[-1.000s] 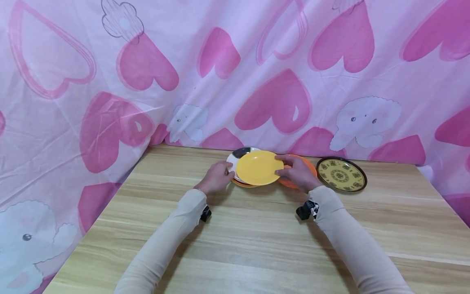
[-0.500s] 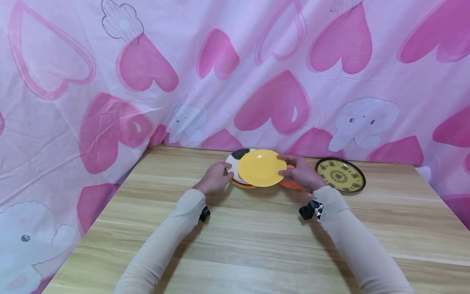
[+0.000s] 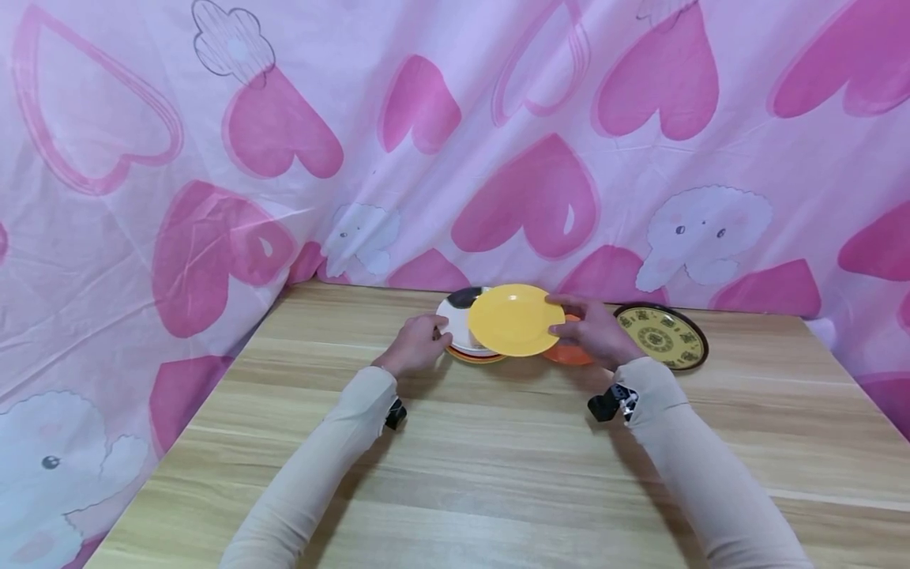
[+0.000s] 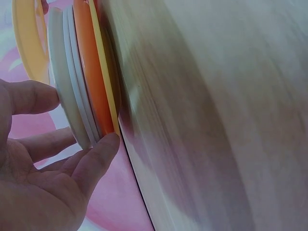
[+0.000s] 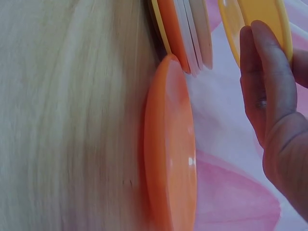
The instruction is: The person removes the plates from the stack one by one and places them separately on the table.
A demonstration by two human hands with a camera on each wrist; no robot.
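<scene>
Yellow plate [image 3: 517, 320] is being pinched by fingers of the right hand [image 3: 599, 332], while the left hand [image 3: 415, 344] is gripping the plate stack [image 4: 90, 72], so keeping rims apart seems wise.

A curtained-off nook, room unclear — pink heart-print cloth [image 3: 426, 190] behind a wood-grain table [image 3: 490, 466].

The head view is bright and fairly crisp, with soft shadows across the pale wood-grain tabletop [image 3: 498, 442] and a small glint on the round, glossy yellow plate [image 3: 517, 320]. Both wrist views look dimmer and hazier (the wood grain smears); a white highlight spots the shiny round orange plate [image 5: 179, 144].
</scene>
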